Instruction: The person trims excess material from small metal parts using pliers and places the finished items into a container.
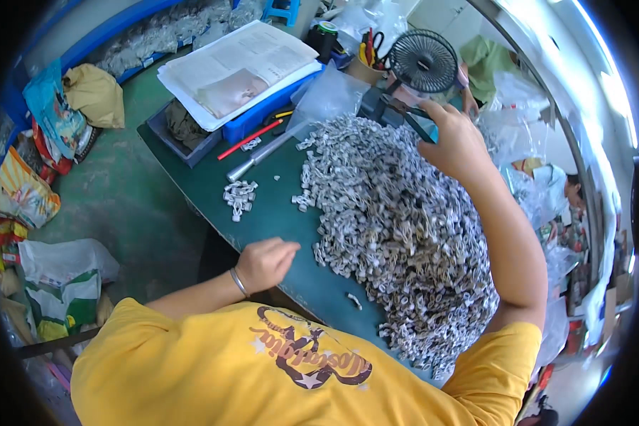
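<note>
My left hand (266,263), with a silver bangle at the wrist, hovers over the near left table edge. Its fingers are curled together; whatever they might hold is hidden. At the far side of the pile, my right hand (453,138) pinches a dark slim tool (420,128) beside the small black fan (423,61); its exact kind is unclear. A large heap of small grey metal clip-like parts (397,206) covers much of the green table (263,227). Left of the heap lies a small cluster of the same parts (240,199). One loose part (354,301) rests near my body.
Papers (238,67) lie on a blue tray beside a dark bin (184,131). A red pencil (250,139), a metal rod (255,157) and a clear bag (330,96) are near it. A holder (366,71) carries scissors and tools. Sacks (67,277) stand on the floor.
</note>
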`<state>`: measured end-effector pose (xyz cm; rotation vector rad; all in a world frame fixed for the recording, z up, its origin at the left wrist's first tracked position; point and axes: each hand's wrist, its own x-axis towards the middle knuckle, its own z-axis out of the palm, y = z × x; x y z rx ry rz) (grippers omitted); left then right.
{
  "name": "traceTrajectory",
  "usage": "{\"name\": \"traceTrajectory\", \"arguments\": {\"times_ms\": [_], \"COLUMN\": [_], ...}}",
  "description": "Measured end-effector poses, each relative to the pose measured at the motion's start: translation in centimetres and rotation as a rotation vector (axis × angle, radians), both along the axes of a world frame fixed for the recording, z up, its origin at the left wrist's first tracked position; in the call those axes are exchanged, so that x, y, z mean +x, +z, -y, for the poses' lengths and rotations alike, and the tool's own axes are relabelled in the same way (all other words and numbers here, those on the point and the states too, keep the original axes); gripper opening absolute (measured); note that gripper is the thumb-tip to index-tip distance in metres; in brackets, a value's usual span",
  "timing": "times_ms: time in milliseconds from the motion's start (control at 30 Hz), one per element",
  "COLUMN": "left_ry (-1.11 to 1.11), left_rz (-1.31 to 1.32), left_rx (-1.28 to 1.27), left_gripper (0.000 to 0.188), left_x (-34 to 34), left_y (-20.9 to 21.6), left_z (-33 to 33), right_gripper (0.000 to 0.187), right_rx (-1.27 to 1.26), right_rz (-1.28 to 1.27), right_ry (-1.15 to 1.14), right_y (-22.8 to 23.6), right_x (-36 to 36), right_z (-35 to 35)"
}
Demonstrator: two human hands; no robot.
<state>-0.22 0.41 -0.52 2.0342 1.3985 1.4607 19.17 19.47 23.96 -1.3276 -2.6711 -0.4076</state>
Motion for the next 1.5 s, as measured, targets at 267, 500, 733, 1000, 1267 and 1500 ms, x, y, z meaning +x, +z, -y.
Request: {"name": "traceTrajectory", "arguments": {"times_ms": [267,500,733,1000,1267,1500], "left_ry": [-0.028,-0.031,-0.253,-0.415,-0.321,-0.209], "left_rz": [0.039,0.128,0.184,0.24,0.238,0.208], "left_rx": [0.05,0.008,-0.116,-0.126,-0.185,-0.181], "left_gripper": [0.01,0.012,0.021,0.036,0.03,0.026], "left_x": [-1.6,-1.9,-3.6,-3.5,-3.8,-3.1], "left_y": [-0.5,-1.0,-0.3,-3.3,-0.9,-0.1], "left_z": [0.1,-0.7,-1.3,-0.4,-1.0,-1.1], "right_gripper": [0.017,0.021,0.02,0.021,0.087,0.016], "right_rx": [0.483,0.556,0.544,0.489,0.322,0.405], "right_rz": [0.67,0.868,1.02,1.157,1.119,0.993], "right_ry": [0.043,-0.156,-0.14,0.039,0.044,0.157], "right_y": [1.6,0.3,-3.3,-5.9,-4.3,-3.7], "right_x": [-11.2,-16.3,-17.2,-15.6,-15.5,-14.0], "right_z": [-12.8,-21.7,-27.6,-31.2,-30.8,-29.9]}}
